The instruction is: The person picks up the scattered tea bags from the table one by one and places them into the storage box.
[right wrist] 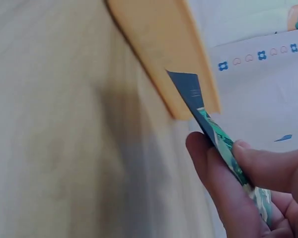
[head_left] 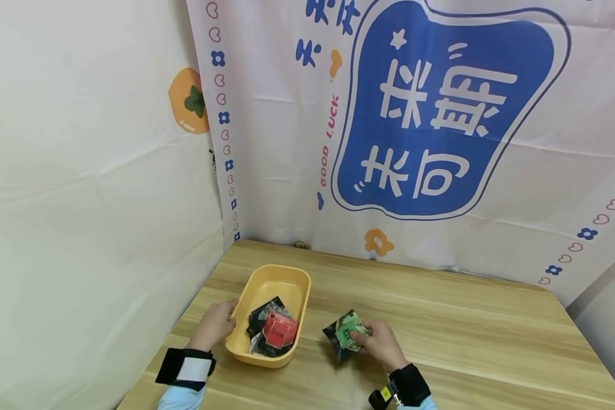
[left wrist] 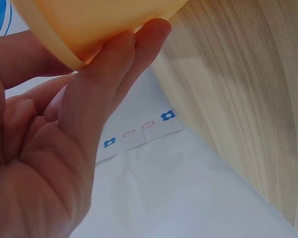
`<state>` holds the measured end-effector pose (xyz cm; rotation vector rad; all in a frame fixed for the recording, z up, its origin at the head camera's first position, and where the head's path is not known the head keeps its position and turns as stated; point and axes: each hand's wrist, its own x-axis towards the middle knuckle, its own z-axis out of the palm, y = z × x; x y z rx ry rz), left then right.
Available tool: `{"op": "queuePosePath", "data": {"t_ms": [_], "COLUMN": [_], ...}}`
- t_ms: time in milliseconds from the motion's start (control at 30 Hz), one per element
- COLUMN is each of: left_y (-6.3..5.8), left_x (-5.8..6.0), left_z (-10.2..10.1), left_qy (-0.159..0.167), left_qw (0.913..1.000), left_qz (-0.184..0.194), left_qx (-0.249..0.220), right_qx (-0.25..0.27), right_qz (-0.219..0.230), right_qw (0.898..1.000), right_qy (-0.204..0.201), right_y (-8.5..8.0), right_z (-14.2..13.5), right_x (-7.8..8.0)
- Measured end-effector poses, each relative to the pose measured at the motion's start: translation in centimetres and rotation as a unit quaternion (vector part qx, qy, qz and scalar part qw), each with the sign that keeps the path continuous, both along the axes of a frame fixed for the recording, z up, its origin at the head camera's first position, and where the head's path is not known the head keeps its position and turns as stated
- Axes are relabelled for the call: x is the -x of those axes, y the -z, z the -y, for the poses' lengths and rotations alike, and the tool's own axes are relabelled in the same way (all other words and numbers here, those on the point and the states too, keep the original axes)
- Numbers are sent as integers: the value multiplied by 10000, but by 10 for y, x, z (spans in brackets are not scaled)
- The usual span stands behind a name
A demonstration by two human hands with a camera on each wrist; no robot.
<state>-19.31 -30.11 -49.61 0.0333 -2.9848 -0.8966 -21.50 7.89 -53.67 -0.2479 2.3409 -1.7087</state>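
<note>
A yellow plastic bin (head_left: 279, 286) stands on the wooden table. At its left side my left hand (head_left: 215, 326) holds the rim, and in the left wrist view the fingers lie against the bin's outer wall (left wrist: 104, 25). Inside the bin's near half lie a red packet (head_left: 279, 331) and several dark packets (head_left: 256, 322), partly overlapping. To the right of the bin, my right hand (head_left: 384, 343) pinches a small flat green and black packet (head_left: 349, 332) between thumb and fingers. The right wrist view shows this packet (right wrist: 221, 141) edge-on, tilted, above the tabletop.
The wooden table (head_left: 456, 330) stretches away to the right. Behind it hangs a printed white cloth (head_left: 282, 142) with a large blue panel, and a pale cloth wall (head_left: 92, 199) borders the left side.
</note>
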Motion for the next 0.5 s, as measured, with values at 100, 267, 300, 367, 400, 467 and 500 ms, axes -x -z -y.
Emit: {"op": "queuePosePath", "data": {"t_ms": [100, 267, 300, 367, 400, 467, 500], "left_y": [0, 1, 1, 1, 1, 1, 0], "left_x": [0, 0, 1, 2, 2, 1, 1], "left_z": [1, 1, 1, 1, 1, 1, 0], "left_qy": [16, 64, 69, 66, 57, 29, 21], "left_qw": [10000, 9999, 9998, 9998, 9998, 9999, 9999], "left_qz": [-47, -115, -121, -127, -119, -96, -92], "left_qx": [33, 111, 125, 147, 149, 135, 140], "right_qx": [48, 68, 49, 4, 2, -11, 7], "right_qz": [-38, -98, -119, -160, -152, -142, -119], "right_qw": [9998, 9995, 9994, 9992, 9990, 9985, 9981], "right_qy": [196, 304, 331, 366, 421, 529, 600], "right_y": [-7, -11, -11, -12, -12, -13, -13], "right_z": [3, 7, 8, 9, 10, 11, 12], "right_x": [1, 3, 3, 4, 4, 5, 5]}}
